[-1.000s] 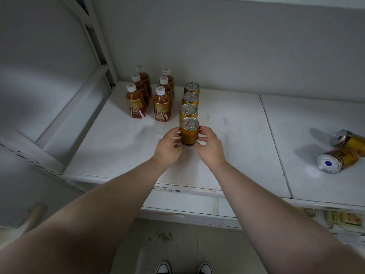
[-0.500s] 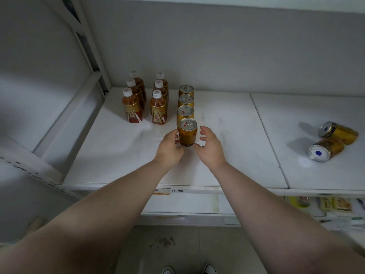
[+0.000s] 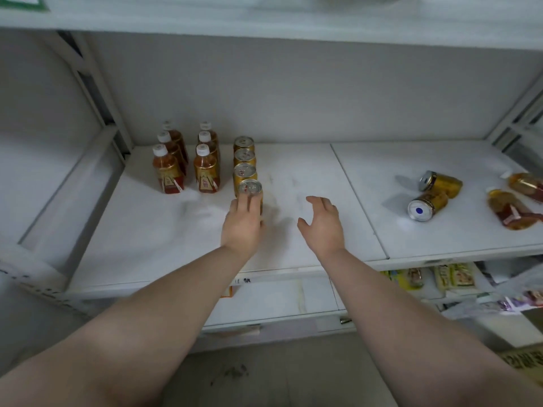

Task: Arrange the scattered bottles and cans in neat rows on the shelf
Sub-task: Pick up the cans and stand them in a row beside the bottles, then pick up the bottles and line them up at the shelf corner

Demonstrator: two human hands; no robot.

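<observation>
On the white shelf [image 3: 296,177], two rows of upright tea bottles [image 3: 202,168] with white caps stand at the back left. Right beside them runs a row of several upright gold cans. My left hand [image 3: 242,226] rests its straight fingers against the near side of the front can [image 3: 250,188]. Apart from that can, my right hand [image 3: 321,223] hovers over the bare shelf with its fingers spread and holds nothing. On the right shelf panel two gold cans [image 3: 440,185] [image 3: 426,204] lie on their sides, and two bottles [image 3: 526,186] [image 3: 511,211] lie tipped at the far right.
An upper shelf board [image 3: 264,22] hangs overhead. Metal uprights stand at the left [image 3: 97,92] and right [image 3: 517,113]. A lower shelf [image 3: 440,279] holds snack packets. A seam [image 3: 355,198] splits the two shelf panels.
My right hand has let go of the front can and moved right, opening. My left hand stays against the can. The view has shifted, and the tipped bottles at the far right now show.
</observation>
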